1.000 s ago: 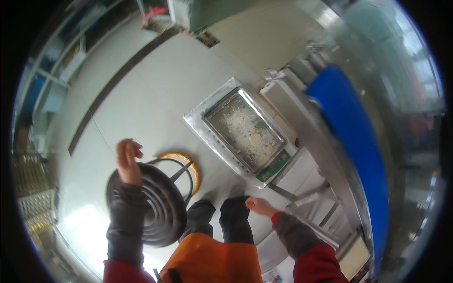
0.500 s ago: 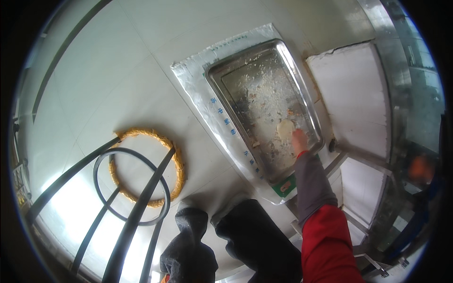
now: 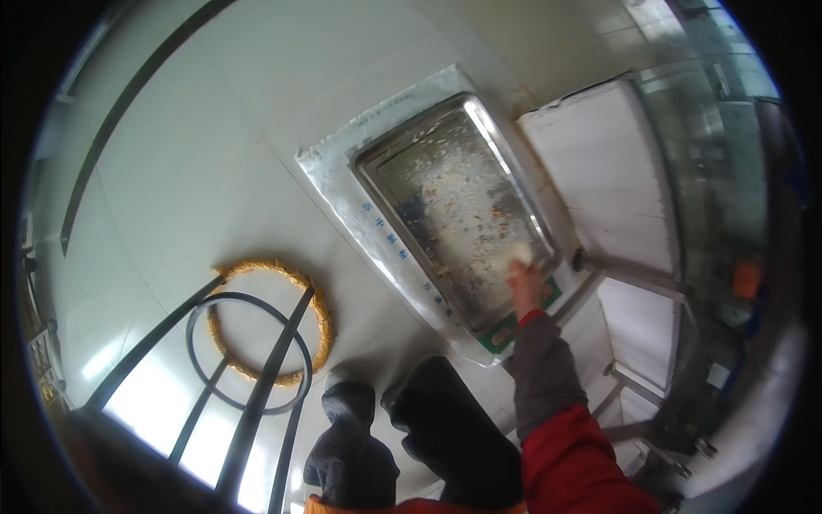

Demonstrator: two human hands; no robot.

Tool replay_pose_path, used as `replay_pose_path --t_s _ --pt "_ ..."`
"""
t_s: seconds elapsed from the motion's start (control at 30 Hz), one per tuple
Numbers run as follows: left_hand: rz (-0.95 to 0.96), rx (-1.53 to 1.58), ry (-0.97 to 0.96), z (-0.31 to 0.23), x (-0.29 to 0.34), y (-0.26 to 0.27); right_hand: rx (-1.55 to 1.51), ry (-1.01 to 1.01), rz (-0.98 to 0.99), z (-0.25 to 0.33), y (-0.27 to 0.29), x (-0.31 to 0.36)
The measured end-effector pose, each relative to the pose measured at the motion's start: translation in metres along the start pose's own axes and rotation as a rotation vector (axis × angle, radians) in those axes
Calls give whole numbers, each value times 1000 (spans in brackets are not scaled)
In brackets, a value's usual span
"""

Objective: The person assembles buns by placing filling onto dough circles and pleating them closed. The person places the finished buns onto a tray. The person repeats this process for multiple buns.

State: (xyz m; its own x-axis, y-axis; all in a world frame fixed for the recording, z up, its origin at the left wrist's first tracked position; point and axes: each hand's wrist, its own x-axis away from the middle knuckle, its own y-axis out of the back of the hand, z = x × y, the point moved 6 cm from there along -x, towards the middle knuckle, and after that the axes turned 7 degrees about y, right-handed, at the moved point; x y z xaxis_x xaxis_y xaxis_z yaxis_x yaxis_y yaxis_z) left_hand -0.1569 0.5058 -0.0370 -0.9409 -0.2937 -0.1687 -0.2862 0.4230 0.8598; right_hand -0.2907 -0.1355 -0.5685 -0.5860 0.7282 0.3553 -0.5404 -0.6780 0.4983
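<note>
My right hand reaches into the near right end of a shallow rectangular metal tray. Its fingers are closed on a pale, rounded, flat piece, blurred now, whose kind I cannot make out. Whitish crumbs and flakes lie scattered over the tray's bottom, with some orange and dark bits among them. Under the tray is a flattened white sack with blue print and a green patch. My left hand is out of view.
To the left stands a stool with dark legs, a dark ring and a yellow wrapped ring around its feet. White panels and a metal frame border the tray's right side. My dark-clad legs are near it.
My right hand has drawn back toward me with the pale piece, near the tray's close end. The whole view has shifted slightly, and more of the stool's dark top shows at lower left.
</note>
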Motion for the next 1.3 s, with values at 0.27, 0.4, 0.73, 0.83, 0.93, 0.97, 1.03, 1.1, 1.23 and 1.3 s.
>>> replay_pose_path --t_s 0.27,0.4,0.73,0.83,0.93,0.97,1.03,1.1,1.23,1.3 --pt "296 408 -97 38 -20 -11 269 146 -104 162 50 275" --pt "615 367 15 4 -34 -48 532 567 159 315 79 426" --pt "1812 385 -722 -234 309 107 -287 276 -194 468 267 726" --pt "2040 293 -945 -264 377 174 -179 267 -535 455 314 806" --pt "2174 196 -1130 -266 443 225 -251 -17 -1200 411 344 897" --pt "2207 174 -1191 -260 466 241 -661 -9 -1124 387 339 910" --pt "2277 137 -1317 -236 518 279 -814 -49 -1083 362 320 960" --pt "2294 193 -1540 -199 569 325 -814 -99 -1198 342 302 1017" --pt "2159 664 -2226 -123 662 437 -716 -356 -1661 304 283 1135" --pt "2232 576 -2203 -97 709 471 -789 -527 -1780 275 282 1193"
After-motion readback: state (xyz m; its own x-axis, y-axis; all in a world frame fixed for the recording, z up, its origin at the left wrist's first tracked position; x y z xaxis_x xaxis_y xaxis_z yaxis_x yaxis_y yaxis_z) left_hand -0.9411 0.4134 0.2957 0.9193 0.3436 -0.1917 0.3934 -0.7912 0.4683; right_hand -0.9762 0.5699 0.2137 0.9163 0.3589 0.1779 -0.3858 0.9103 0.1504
